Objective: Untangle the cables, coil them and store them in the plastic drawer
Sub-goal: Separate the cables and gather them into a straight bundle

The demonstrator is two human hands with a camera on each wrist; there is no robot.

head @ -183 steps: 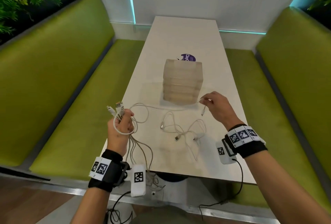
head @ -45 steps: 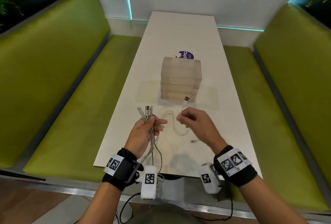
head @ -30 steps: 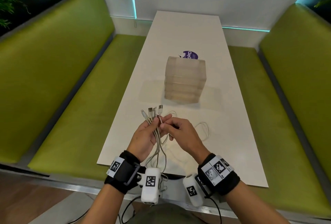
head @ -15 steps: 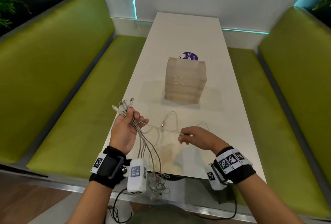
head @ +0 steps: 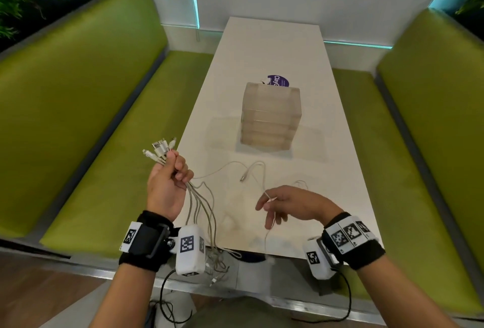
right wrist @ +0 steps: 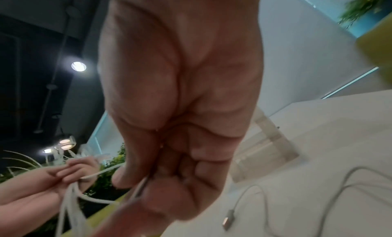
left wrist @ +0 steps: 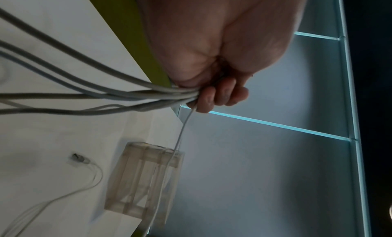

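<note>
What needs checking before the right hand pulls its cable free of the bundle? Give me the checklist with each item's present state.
1. Left hand grips the cable bundle just below the connectors: ok.
2. Right hand pinches a single thin cable: ok.
3. That cable is free of knots with the cables hanging over the table edge: cannot tell; the lower ends form a tangle.
4. The loose cable lying on the table is clear of the pull path: not ok; it lies just beyond the right hand.
5. Plastic drawer opened to take coils: not ok; all its drawers look closed.
</note>
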